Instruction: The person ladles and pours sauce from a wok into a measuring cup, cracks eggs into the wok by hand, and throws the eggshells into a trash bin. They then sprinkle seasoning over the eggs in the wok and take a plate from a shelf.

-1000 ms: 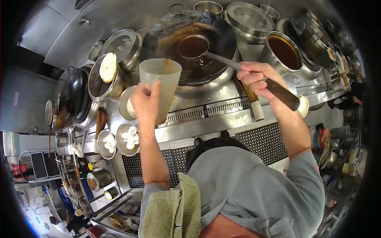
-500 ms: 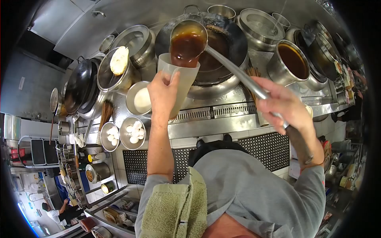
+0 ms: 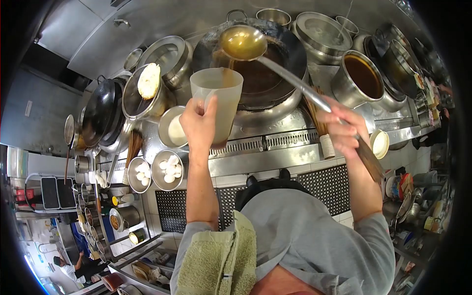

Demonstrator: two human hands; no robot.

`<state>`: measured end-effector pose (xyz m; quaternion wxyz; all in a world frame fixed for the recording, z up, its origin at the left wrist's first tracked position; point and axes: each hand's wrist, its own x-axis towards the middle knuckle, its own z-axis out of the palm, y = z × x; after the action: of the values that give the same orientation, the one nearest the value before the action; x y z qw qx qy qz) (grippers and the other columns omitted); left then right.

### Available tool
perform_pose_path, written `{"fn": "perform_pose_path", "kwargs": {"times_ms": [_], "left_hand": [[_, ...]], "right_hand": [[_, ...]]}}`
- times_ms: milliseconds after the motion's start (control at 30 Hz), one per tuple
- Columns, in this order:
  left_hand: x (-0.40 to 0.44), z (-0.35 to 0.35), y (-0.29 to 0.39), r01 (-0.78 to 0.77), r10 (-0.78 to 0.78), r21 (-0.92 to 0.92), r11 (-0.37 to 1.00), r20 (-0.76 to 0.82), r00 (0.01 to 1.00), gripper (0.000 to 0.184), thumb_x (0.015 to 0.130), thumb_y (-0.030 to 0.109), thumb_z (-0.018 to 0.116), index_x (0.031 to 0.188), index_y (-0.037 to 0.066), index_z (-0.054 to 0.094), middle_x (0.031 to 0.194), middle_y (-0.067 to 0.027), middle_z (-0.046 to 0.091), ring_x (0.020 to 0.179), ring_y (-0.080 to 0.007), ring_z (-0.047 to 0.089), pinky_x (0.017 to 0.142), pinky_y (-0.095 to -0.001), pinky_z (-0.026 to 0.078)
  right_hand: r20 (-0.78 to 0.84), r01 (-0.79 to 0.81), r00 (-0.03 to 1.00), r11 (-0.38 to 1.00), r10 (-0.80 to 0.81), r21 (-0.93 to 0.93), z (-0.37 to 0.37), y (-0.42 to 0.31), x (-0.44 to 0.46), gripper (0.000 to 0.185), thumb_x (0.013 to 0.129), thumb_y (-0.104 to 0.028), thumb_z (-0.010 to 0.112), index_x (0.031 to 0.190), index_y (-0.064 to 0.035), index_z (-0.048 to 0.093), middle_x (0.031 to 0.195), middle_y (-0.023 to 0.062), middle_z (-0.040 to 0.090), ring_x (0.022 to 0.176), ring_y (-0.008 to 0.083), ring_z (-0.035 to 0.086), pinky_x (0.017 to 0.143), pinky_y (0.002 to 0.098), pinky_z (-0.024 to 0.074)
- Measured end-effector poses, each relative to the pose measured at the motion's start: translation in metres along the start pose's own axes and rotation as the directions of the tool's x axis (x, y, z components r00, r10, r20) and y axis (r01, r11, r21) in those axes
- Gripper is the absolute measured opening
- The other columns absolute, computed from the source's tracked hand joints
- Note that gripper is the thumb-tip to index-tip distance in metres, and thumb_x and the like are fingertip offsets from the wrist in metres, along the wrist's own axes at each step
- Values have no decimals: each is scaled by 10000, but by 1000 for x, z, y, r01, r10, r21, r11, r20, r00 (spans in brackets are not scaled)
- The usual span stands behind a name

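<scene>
My left hand (image 3: 199, 125) is wrapped round the handle of a translucent plastic jug (image 3: 223, 101), held upright in front of the big wok (image 3: 295, 54). Brown liquid shows at the jug's bottom and a brown streak on its inner rim. My right hand (image 3: 344, 125), a little blurred, grips the long ladle (image 3: 295, 79) near its wooden handle. The ladle's bowl (image 3: 243, 43) hangs over the wok, just above and behind the jug, with a thin layer of golden-brown liquid in it. Dark brown liquid (image 3: 260, 81) lies in the wok.
A pot of brown sauce (image 3: 363, 76) stands right of the wok. To the left are a pot (image 3: 129, 101) with a pale yellow item on it, a bowl of white stuff (image 3: 177, 129) and two bowls of white balls (image 3: 169, 169). A person (image 3: 73, 269) is far off at lower left.
The ladle first rose from the wok and tipped dark liquid into the jug. Since then its bowl has moved back, nearly emptied, and my right hand has shifted left.
</scene>
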<state>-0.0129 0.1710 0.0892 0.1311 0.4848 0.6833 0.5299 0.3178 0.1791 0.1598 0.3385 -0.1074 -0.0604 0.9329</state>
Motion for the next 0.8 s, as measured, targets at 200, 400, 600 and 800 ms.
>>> {"fn": "perform_pose_path", "kwargs": {"times_ms": [200,400,600,800], "left_hand": [[0,-6,-10,-29,29,7,1000,-20,999,278,815,188,742,730,-22,581,563,-32,545,512,-68,414,483,-258,374],[-6,-14,-4,9,-9,6,1000,-8,1000,249,818,177,739,743,-18,604,567,-30,571,507,-68,470,487,-261,394],[-8,-23,-6,6,-7,91,996,12,1000,248,819,184,737,746,-14,605,556,-38,571,492,-79,481,485,-266,397],[-7,-22,-10,-2,0,111,994,17,1000,296,808,211,743,715,-14,575,538,-79,566,461,-125,489,476,-298,408]], "right_hand": [[-130,-120,903,50,-409,-991,-56,-35,67,620,875,-64,535,1443,7,296,585,-9,435,417,73,390,358,239,333],[-249,-170,918,261,-308,-950,-94,-8,84,259,874,-83,557,1096,29,485,683,10,492,498,66,454,404,234,368],[-182,-90,982,983,60,-162,-79,-11,72,134,922,-40,523,831,-71,430,715,-10,433,512,8,424,356,144,302],[-188,-102,980,977,66,-189,-21,-22,48,83,961,-44,455,910,-51,391,802,49,418,494,25,410,310,172,313]]}}
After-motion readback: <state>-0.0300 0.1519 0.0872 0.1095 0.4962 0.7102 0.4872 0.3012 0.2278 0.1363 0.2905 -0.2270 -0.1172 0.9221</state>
